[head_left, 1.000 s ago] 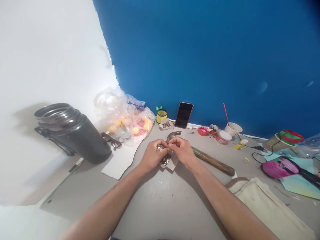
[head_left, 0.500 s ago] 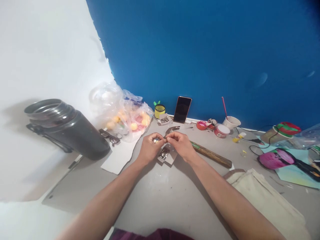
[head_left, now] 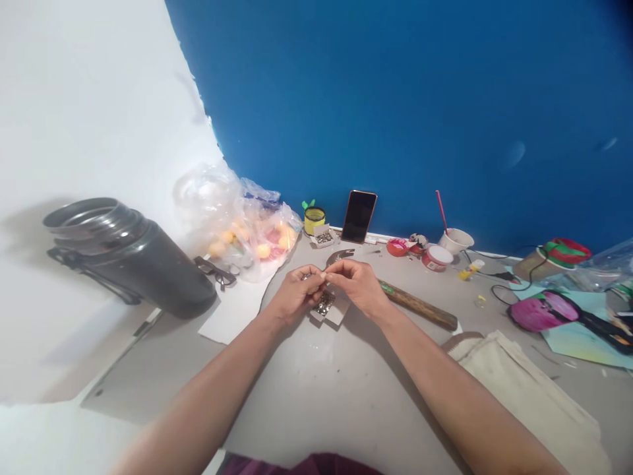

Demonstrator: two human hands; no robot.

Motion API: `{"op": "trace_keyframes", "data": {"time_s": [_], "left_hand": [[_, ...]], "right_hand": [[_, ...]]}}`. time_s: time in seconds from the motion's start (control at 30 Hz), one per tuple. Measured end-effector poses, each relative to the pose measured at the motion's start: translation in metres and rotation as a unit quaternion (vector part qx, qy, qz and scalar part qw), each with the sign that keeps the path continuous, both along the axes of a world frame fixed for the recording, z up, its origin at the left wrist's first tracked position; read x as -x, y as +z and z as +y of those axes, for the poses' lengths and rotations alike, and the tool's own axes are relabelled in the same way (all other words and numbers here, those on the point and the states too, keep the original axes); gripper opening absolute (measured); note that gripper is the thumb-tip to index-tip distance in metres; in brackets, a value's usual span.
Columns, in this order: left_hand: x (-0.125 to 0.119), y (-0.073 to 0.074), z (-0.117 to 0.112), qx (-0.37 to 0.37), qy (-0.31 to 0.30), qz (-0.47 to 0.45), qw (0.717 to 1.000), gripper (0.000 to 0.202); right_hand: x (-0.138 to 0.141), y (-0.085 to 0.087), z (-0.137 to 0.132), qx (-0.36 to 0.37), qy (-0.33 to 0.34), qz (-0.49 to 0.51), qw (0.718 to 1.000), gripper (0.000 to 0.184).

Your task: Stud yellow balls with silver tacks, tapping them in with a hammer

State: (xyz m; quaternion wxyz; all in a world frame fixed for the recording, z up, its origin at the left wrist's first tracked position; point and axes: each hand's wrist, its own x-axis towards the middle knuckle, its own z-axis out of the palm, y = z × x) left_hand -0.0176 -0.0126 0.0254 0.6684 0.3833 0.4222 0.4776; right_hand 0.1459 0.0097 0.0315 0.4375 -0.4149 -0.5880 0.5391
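My left hand and my right hand meet at the middle of the table, thumbs and fingers pinched together. What they pinch between their fingertips is too small to make out. Something shiny shows in small part behind the left fingers. Just below the hands lies an open small white box filled with shiny metal pieces, partly covered by the left fingers. Behind the right hand rests a hammer, its wooden handle pointing right and its claw showing beyond the fingers.
A dark flask leans at left, near eyeglasses and a plastic bag. At the back are a second box of metal pieces, a phone and a paper cup. Pale cloth lies at right.
The fingers of my left hand have curled further, covering the round shiny thing that showed there before. Both hands stay close together, and the view has shifted slightly.
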Motion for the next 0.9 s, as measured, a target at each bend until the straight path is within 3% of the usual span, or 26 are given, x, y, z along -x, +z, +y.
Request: {"op": "trace_keyframes", "data": {"time_s": [0.37, 0.53, 0.63, 0.73, 0.9], "left_hand": [[0.000, 0.000, 0.003, 0.036, -0.008, -0.052, 0.998, 0.036], [0.001, 0.003, 0.001, 0.044, -0.028, -0.100, 0.994, 0.021], [0.000, 0.004, -0.002, 0.022, -0.049, -0.108, 0.993, 0.032], [-0.001, 0.005, -0.003, -0.010, -0.029, -0.058, 0.998, 0.042], [0.000, 0.007, -0.004, -0.106, 0.036, 0.110, 0.988, 0.042]], "right_hand": [[-0.002, -0.003, 0.002, 0.021, 0.017, -0.037, 0.999, 0.022], [-0.003, -0.002, 0.005, 0.033, -0.022, -0.032, 0.999, 0.021], [-0.006, -0.003, 0.010, 0.041, -0.063, -0.019, 0.997, 0.023], [-0.009, -0.004, 0.013, 0.065, -0.076, 0.011, 0.995, 0.030], [-0.013, 0.000, 0.014, 0.107, -0.050, 0.064, 0.991, 0.034]]}}
